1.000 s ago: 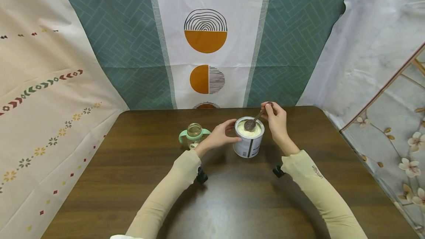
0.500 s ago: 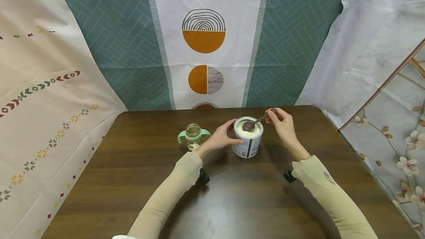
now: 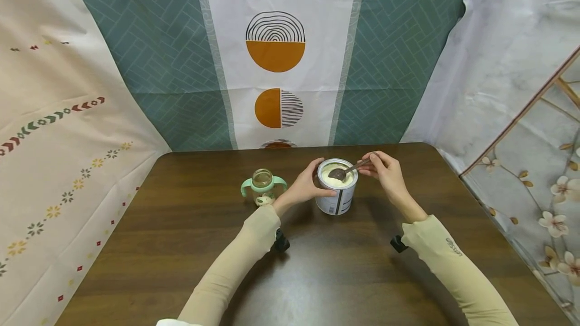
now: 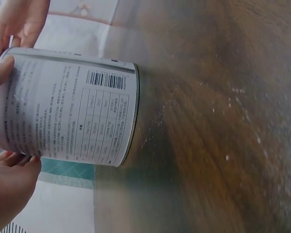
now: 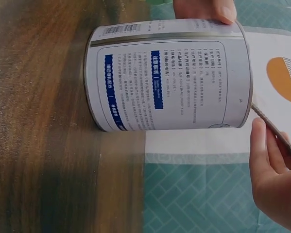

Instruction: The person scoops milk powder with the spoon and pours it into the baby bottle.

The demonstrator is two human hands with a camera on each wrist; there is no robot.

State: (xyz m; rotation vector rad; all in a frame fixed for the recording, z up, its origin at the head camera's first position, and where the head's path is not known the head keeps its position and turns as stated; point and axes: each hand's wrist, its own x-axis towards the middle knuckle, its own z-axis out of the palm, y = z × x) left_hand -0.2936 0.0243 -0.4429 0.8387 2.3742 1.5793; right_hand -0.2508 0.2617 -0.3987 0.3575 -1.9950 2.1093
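Your left hand [image 3: 302, 189] wraps the round white metal powder tin [image 3: 336, 197] between your hands; it likely feels stiff and fairly heavy. Your right hand [image 3: 386, 175] pinches the thin dark metal spoon [image 3: 342, 170] by its handle end; keep it level, the powder spills easily.

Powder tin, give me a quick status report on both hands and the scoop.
Left hand grips powder tin, upright on table. Right hand pinches scoop handle, bowl over powder. Handled bottle left, apart.

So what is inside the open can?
The can holds pale powder, with the spoon bowl resting in it. The powder's depth is hidden by the can wall.
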